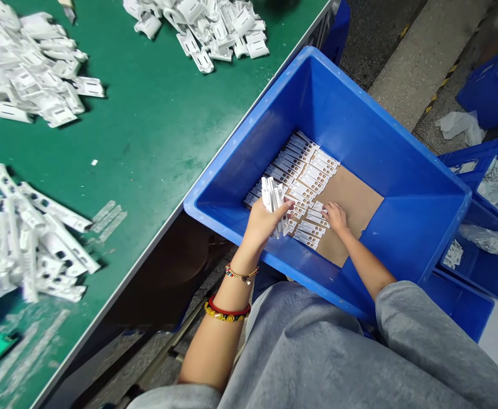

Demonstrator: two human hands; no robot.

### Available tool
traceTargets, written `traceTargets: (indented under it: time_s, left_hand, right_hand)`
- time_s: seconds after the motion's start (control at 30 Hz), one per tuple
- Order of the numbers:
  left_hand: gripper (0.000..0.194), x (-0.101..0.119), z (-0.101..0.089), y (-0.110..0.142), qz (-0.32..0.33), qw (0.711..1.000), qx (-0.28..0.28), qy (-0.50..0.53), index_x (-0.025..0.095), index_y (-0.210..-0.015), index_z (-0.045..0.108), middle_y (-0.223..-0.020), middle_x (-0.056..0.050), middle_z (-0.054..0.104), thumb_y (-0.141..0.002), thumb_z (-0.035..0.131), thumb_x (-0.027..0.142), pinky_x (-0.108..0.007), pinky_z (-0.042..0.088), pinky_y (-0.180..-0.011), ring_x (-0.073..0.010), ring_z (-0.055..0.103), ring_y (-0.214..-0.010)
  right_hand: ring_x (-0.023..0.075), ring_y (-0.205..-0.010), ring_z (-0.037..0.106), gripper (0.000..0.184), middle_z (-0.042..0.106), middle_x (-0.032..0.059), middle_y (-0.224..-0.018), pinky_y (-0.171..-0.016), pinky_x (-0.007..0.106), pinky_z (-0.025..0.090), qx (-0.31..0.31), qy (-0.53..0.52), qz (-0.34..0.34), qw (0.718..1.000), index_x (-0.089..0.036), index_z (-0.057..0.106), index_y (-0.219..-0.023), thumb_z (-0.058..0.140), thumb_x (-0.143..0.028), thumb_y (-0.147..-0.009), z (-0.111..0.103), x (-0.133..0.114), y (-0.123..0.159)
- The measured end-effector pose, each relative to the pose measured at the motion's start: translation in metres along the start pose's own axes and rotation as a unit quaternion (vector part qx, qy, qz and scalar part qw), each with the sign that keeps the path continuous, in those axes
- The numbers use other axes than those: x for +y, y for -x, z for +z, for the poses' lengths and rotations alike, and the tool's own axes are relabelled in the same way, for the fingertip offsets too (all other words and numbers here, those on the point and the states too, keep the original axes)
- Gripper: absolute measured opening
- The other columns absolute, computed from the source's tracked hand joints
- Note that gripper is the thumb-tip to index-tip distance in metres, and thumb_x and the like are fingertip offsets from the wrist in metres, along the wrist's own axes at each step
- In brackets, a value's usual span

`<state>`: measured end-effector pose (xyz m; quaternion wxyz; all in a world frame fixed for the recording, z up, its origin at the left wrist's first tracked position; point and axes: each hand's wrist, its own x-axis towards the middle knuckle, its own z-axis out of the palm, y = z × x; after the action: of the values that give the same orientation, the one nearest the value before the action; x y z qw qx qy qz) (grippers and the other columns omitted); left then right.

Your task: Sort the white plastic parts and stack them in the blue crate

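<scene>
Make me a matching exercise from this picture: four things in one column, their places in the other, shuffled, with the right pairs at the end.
Things
1. Bunch of white pieces
2. Brown cardboard
3. Beaded bracelet
4. Large blue bin

Places
A. Around the left wrist
B. Beside the edge of the green table
C. Held in the left grip
D. Flat inside a container, partly covered by rows of white pieces

Right pairs: 1-C; 2-D; 3-A; 4-B
</scene>
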<state>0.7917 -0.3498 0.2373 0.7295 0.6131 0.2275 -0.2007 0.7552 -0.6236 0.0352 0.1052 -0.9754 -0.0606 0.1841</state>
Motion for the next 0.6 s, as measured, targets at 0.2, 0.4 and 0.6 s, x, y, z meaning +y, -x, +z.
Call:
traceTargets:
  time_s: [0.2,0.4,0.6]
  left_hand:
    - [0.032,-0.001,0.000,0.000,-0.015,0.999,-0.004,0.040,0.014,-0.081,0.063,-0.076,0.000,0.065,-0.060,0.081,0.030,-0.031,0.059,-0.064,-0.0120,0.062,-0.061]
    - [0.033,-0.002,-0.001,-0.002,-0.033,0.998,-0.035,0.042,0.014,-0.087,0.065,-0.087,-0.002,0.069,-0.057,0.075,0.024,-0.034,0.060,-0.070,-0.0140,0.064,-0.069]
    - [0.031,-0.006,-0.004,-0.003,-0.061,0.997,-0.051,0.006,0.014,-0.074,0.062,-0.069,-0.001,0.067,-0.054,0.081,0.029,-0.030,0.054,-0.064,-0.0161,0.063,-0.063]
  right_hand:
    - [0.0249,-0.101,0.057,0.012,0.064,0.0100,-0.106,-0.086,0.035,0.045,0.021,-0.026,0.015,0.999,-0.021,0.067,-0.098,0.056,-0.023,-0.093,-0.002,0.005,0.000]
    - [0.0252,-0.101,0.059,0.010,0.067,0.0095,-0.105,-0.088,0.037,0.048,0.024,-0.071,0.022,0.997,-0.020,0.067,-0.096,0.059,-0.019,-0.090,-0.007,0.010,0.000]
    - [0.0262,-0.103,0.061,0.015,0.069,0.0119,-0.105,-0.093,0.041,0.049,0.047,-0.136,0.023,0.989,-0.018,0.069,-0.095,0.056,-0.025,-0.091,-0.028,-0.006,-0.008]
